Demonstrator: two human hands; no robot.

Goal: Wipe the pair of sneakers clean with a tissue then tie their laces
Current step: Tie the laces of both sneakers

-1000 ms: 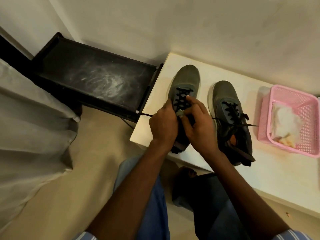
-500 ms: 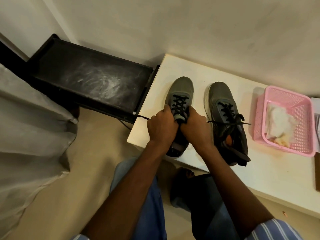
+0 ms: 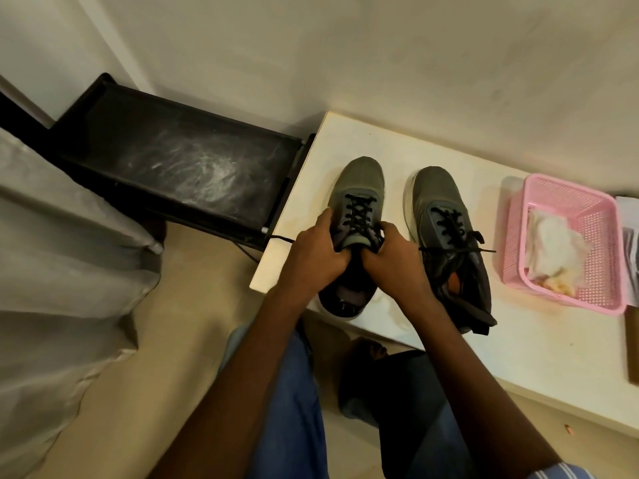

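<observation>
desk (image 3: 518, 357): both sneakers side by side | right sneaker (image 3: 446, 216): laces look tied | left sneaker (image 3: 359, 188): untied, lace end trailing off desk edge | left hand (image 3: 311, 257), right hand (image 3: 394, 261): each grip curled on its collar | pink basket (image 3: 567, 216): used tissue inside, wiping likely done

Cream-white flat table top (image 3: 539, 361), set vs. pale wall, left corner next to black dusty shelf (image 3: 179, 167). On it: left grey-green fabric sneaker w/ black laces (image 3: 361, 183), toe to wall, heel at front edge; right grey-green sneaker w/ black laces (image 3: 437, 191) just beside, parallel, heel collar slumped, lace ends trailing sideways. One black lace end (image 3: 281, 238) hanging past table's left edge. Right of shoes, apart: pink perforated plastic basket (image 3: 587, 216) holding crumpled white tissue (image 3: 553, 243). Far right edge: partly cut-off items, not identifiable.
</observation>
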